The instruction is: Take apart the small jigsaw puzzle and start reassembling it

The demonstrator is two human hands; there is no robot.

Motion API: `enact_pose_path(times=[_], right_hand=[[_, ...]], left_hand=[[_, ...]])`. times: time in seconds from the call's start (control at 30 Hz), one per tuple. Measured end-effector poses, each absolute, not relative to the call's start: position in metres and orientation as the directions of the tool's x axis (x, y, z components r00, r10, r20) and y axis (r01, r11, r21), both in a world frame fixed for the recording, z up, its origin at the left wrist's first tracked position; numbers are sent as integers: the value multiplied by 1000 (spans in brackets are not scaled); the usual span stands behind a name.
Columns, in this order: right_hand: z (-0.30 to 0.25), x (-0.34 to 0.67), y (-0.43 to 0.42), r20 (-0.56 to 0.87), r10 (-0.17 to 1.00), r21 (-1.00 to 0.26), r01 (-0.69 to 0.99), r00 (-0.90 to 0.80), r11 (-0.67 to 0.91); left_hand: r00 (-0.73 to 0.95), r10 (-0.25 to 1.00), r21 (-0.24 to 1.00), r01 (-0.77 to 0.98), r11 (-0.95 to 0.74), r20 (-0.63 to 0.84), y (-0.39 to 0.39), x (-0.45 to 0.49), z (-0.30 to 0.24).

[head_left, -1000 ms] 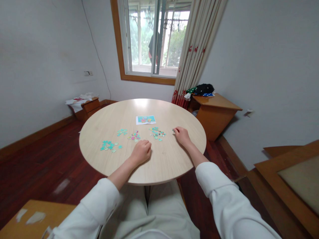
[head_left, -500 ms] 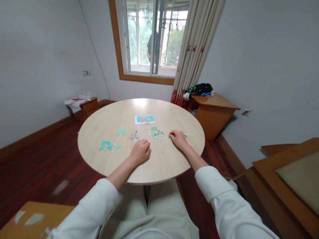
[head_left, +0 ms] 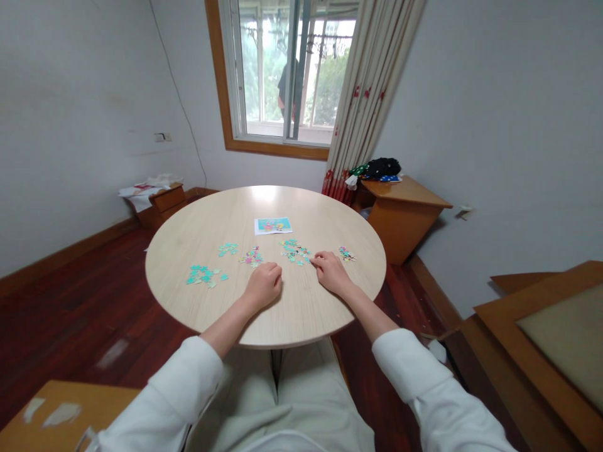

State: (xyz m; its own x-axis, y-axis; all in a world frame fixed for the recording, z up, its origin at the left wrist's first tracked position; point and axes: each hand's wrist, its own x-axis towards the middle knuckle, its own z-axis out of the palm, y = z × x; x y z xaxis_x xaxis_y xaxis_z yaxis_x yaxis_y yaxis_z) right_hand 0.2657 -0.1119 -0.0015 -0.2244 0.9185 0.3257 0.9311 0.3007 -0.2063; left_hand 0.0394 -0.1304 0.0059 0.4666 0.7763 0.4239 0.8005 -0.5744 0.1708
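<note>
My left hand [head_left: 264,284] rests on the round table [head_left: 282,320], its fingers curled and closed; what they hold, if anything, is hidden. Just beyond it lies a small pile of pink and pale jigsaw pieces [head_left: 252,256]. The fingers of my right hand [head_left: 330,271] are pinched on a small puzzle piece [head_left: 313,260] at the right edge of the middle pile of mixed pieces [head_left: 295,252]. Behind these piles is a picture card [head_left: 273,226] with a teal background and cartoon figures.
Teal and pale green pieces [head_left: 202,275] lie at the left, with a smaller teal group [head_left: 228,249] behind them. Dark and multicoloured pieces [head_left: 347,254] sit right of my right hand. A wooden cabinet [head_left: 405,213] with cloths stands behind the table, near the curtain [head_left: 367,81].
My right hand has moved left to the edge of the middle pile, carrying a small piece, and the rightmost group now shows fully. My left hand has stayed put.
</note>
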Motion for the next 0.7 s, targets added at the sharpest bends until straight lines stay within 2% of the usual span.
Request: enact_pose_path(times=[0.13, 0.27, 0.4, 0.53, 0.7], right_hand=[[0, 268, -110, 355, 921, -186, 954, -158, 235], [-1, 297, -100, 414, 907, -166, 986, 75, -5], [-3, 322, -88, 356, 905, -128, 972, 232, -199], [-2, 327, -77, 312, 917, -125, 967, 249, -220], [5, 325, -68, 307, 935, -120, 982, 179, -148]], left_hand=[[466, 773, 173, 798, -577, 432, -129, 39, 4], [471, 769, 182, 790, -586, 432, -129, 39, 4], [475, 770, 185, 788, -588, 426, -129, 39, 4], [470, 769, 192, 786, -588, 433, -129, 39, 3], [464, 766, 205, 780, -591, 444, -127, 39, 1]])
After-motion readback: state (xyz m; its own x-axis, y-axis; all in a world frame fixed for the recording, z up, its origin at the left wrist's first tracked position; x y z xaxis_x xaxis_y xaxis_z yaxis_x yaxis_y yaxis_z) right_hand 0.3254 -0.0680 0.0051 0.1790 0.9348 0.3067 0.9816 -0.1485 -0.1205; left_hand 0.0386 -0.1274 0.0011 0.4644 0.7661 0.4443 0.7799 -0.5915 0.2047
